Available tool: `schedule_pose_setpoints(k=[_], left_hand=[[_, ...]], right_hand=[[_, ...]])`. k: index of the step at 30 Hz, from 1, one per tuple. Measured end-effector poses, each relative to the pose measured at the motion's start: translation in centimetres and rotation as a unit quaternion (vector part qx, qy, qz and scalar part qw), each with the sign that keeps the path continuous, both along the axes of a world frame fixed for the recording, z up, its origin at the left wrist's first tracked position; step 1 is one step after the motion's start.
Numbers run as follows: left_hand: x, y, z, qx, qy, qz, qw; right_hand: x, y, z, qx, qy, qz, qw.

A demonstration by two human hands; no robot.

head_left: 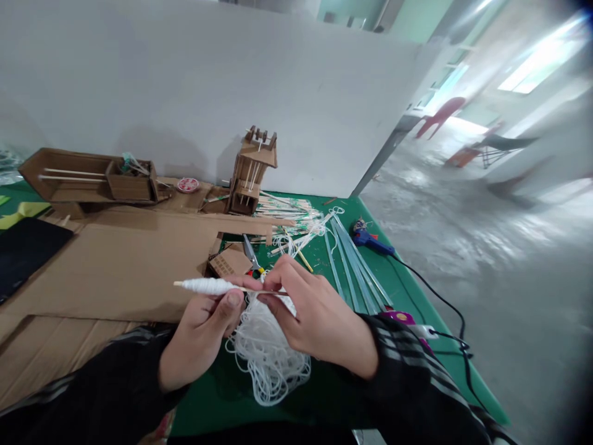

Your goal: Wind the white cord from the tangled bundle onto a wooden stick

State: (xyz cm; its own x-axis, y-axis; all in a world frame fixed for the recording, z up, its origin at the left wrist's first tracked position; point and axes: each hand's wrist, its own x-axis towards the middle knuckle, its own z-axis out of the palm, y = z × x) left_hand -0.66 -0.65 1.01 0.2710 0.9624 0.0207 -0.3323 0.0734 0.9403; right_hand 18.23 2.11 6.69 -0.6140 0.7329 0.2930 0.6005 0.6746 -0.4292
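Observation:
Across both hands lies a thin wooden stick [250, 289] with white string [208, 285] wound thickly round its left part. My left hand [204, 327] is closed on the stick near the right end of the winding, its thumb on top. My right hand [310, 309] pinches the stick's bare right part between thumb and fingertips. Beneath the hands a loose, tangled heap of white cord [273, 352] rests on the green table. Just beyond the hands are scissors [251, 253] and a small cardboard piece [231, 259].
Cardboard sheets [139, 253] cover the left side. Behind stand a long cardboard model [83, 176] and a cardboard tower [252, 170]. Wooden sticks [287, 210], clear glue sticks [354, 262] and a blue glue gun [370, 240] with a cable lie right of centre. A black tablet-like slab [32, 250] is far left.

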Motion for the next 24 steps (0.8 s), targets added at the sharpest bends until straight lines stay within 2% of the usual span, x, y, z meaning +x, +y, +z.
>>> schedule_pose_setpoints(k=[5, 11, 16, 21, 24], left_hand=[[0.04, -0.07, 0.03, 0.008, -0.005, 0.001, 1.000], [0.15, 0.02, 0.22, 0.001, 0.002, 0.001, 1.000], [0.07, -0.01, 0.12, 0.009, 0.002, 0.002, 1.000], [-0.01, 0.01, -0.10, 0.001, 0.007, 0.003, 1.000], [-0.04, 0.03, -0.11, 0.002, 0.007, 0.004, 1.000]], right_hand=[[0.04, 0.03, -0.10, 0.041, -0.001, 0.033, 0.999], [-0.02, -0.07, 0.02, -0.008, 0.002, -0.004, 1.000], [0.01, -0.03, -0.04, 0.025, 0.000, 0.029, 0.999], [0.03, 0.00, 0.14, -0.001, -0.007, 0.005, 1.000], [0.12, 0.08, 0.02, 0.019, 0.005, 0.022, 1.000]])
